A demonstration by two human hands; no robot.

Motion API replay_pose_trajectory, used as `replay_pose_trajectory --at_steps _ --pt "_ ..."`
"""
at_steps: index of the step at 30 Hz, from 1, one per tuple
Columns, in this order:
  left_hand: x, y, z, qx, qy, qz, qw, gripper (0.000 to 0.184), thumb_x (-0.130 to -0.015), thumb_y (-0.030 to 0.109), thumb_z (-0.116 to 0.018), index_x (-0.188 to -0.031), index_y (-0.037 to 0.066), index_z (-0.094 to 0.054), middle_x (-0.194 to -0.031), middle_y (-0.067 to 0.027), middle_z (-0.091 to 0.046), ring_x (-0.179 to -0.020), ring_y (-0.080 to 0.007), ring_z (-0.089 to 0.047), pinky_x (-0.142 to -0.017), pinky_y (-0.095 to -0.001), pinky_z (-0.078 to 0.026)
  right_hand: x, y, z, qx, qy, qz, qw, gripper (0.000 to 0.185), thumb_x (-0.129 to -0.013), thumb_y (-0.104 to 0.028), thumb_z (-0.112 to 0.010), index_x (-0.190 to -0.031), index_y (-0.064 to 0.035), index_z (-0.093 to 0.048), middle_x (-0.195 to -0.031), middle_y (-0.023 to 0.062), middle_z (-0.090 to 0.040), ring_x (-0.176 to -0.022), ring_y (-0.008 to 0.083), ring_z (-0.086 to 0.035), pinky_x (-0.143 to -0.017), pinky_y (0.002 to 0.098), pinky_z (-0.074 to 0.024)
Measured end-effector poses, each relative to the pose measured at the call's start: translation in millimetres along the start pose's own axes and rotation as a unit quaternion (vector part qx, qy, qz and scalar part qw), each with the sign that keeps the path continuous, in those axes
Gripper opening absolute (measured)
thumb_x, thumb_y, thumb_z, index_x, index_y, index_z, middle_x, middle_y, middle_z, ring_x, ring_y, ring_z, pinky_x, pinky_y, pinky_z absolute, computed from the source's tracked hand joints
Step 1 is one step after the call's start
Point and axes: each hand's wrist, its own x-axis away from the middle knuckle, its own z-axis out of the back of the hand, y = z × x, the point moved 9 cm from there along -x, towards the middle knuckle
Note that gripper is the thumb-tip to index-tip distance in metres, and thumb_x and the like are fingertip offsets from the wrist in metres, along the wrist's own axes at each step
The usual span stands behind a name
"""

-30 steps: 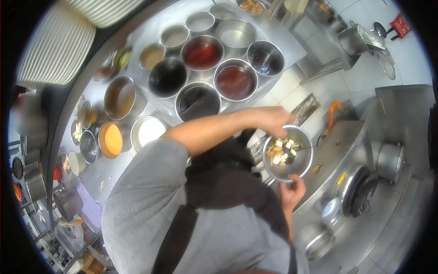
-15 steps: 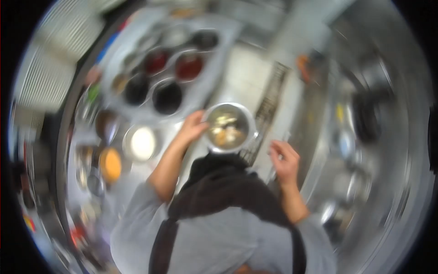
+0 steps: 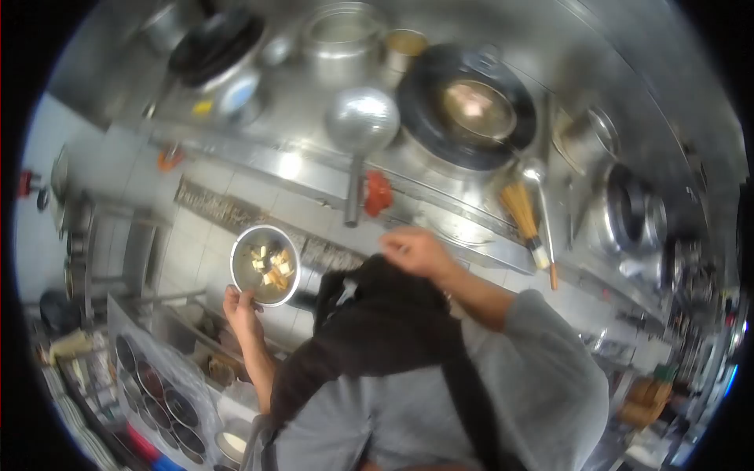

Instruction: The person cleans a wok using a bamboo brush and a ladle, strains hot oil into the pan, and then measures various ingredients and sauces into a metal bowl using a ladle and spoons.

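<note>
My left hand grips the near rim of a round metal bowl. Inside the bowl lie pale cubes and yellow-brown pieces. To the right, in front of the dark apron, my right hand has its fingers curled in, with nothing visible in them. Beyond it are a red cloth-like item and a large perforated ladle, its handle pointing toward me.
A black wok on the steel counter holds a strainer with pale pink pieces. A bamboo brush lies to its right. Pots of sauce stand at lower left. A dark grate runs along the floor.
The view has swung from the sauce pots toward the stove counter. The bowl, still in my left hand, now appears left of my body. My right hand, off the bowl since a second ago, has curled.
</note>
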Motion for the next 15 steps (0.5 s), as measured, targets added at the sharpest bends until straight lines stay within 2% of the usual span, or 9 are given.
replay_pose_trajectory --at_steps 1,2,5,7,9,12,13,14,15 --pt "3.2 10.8 -18.3 0.005 -0.037 -0.018 0.999 0.015 -0.077 0.0 -0.054 -0.071 0.009 -0.044 -0.064 -0.0014 -0.051 -0.048 -0.0082 -0.044 -0.041 -0.0231 -0.035 25.1 22.5 37.8 0.029 0.07 -0.036 0.997 0.017 -0.081 -0.015 -0.064 -0.094 -0.0053 -0.068 -0.09 0.0116 -0.067 -0.075 0.0279 -0.064 -0.071 0.0332 -0.051" --pt "11.3 22.4 -41.3 0.009 -0.046 -0.031 0.998 0.018 -0.078 0.0 -0.054 -0.07 0.01 -0.041 -0.063 -0.0019 -0.051 -0.047 -0.0084 -0.044 -0.041 -0.0229 -0.035 59.2 57.0 79.0 0.041 0.116 -0.161 0.979 0.019 -0.083 -0.017 -0.064 -0.096 -0.0043 -0.067 -0.089 0.0119 -0.068 -0.078 0.0224 -0.065 -0.072 0.0307 -0.0508" --pt "27.7 34.9 -76.1 0.018 -0.094 -0.062 0.994 0.017 -0.078 0.001 -0.054 -0.071 0.01 -0.042 -0.064 -0.0022 -0.051 -0.048 -0.0084 -0.044 -0.041 -0.023 -0.035 176.0 93.1 197.9 0.078 0.316 -0.267 0.907 0.022 -0.085 -0.02 -0.063 -0.079 -0.0004 -0.068 -0.062 0.009 -0.063 -0.052 0.0134 -0.054 -0.051 0.0326 -0.0429" --pt "5.3 67.4 -123.3 -0.02 -0.128 -0.022 0.991 0.015 -0.078 0.002 -0.055 -0.072 0.009 -0.043 -0.064 -0.0022 -0.051 -0.048 -0.0085 -0.044 -0.041 -0.0228 -0.035 230.9 150.9 272.9 0.124 0.395 -0.382 0.826 0.023 -0.085 -0.022 -0.062 -0.077 -0.0008 -0.067 -0.063 0.0121 -0.064 -0.052 0.0184 -0.056 -0.052 0.0331 -0.044" --pt "6.8 73.5 -145.1 -0.035 -0.146 -0.028 0.988 0.014 -0.077 0.002 -0.055 -0.073 0.008 -0.044 -0.064 -0.0022 -0.05 -0.048 -0.0087 -0.044 -0.041 -0.0226 -0.035 282.2 147.0 305.3 0.304 0.431 -0.365 0.767 0.023 -0.084 -0.023 -0.062 -0.079 -0.0007 -0.066 -0.068 0.0162 -0.065 -0.057 0.0267 -0.061 -0.057 0.0367 -0.0468" --pt "14.2 81.0 -170.9 -0.093 -0.164 -0.015 0.982 0.009 -0.075 0.005 -0.057 -0.075 0.006 -0.048 -0.062 -0.0021 -0.049 -0.048 -0.0096 -0.044 -0.041 -0.0227 -0.035 369.0 212.8 304.7 0.403 0.345 -0.498 0.686 0.025 -0.08 -0.023 -0.062 -0.096 -0.0029 -0.064 -0.087 0.0189 -0.064 -0.08 0.0344 -0.063 -0.069 0.0428 -0.0497" --pt "12.9 83.6 -174.9 -0.079 -0.151 -0.034 0.985 0.009 -0.075 0.005 -0.057 -0.075 0.006 -0.048 -0.062 -0.0021 -0.049 -0.048 -0.0096 -0.044 -0.041 -0.0227 -0.035 394.0 242.6 302.5 0.444 0.324 -0.515 0.658 0.03 -0.079 -0.023 -0.061 -0.103 -0.0039 -0.062 -0.093 0.0192 -0.063 -0.086 0.0353 -0.062 -0.073 0.0441 -0.05" --pt "11.8 85.7 -180.7 -0.103 -0.172 -0.035 0.979 0.009 -0.074 0.004 -0.057 -0.075 0.006 -0.048 -0.063 -0.0025 -0.049 -0.048 -0.0099 -0.045 -0.041 -0.0231 -0.036 423.9 277.3 294.7 0.41 0.267 -0.59 0.643 0.042 -0.077 -0.023 -0.063 -0.114 -0.0057 -0.056 -0.1 0.0185 -0.06 -0.091 0.0356 -0.06 -0.077 0.0449 -0.0501" --pt "12.0 86.3 -181.7 -0.128 -0.186 -0.033 0.974 0.009 -0.074 0.004 -0.057 -0.074 0.006 -0.049 -0.063 -0.0029 -0.05 -0.049 -0.0102 -0.045 -0.04 -0.0235 -0.036 451.9 310.0 286.5 0.428 0.242 -0.578 0.651 0.049 -0.074 -0.022 -0.065 -0.119 -0.0065 -0.053 -0.103 0.0177 -0.059 -0.094 0.0345 -0.059 -0.081 0.0445 -0.0494"
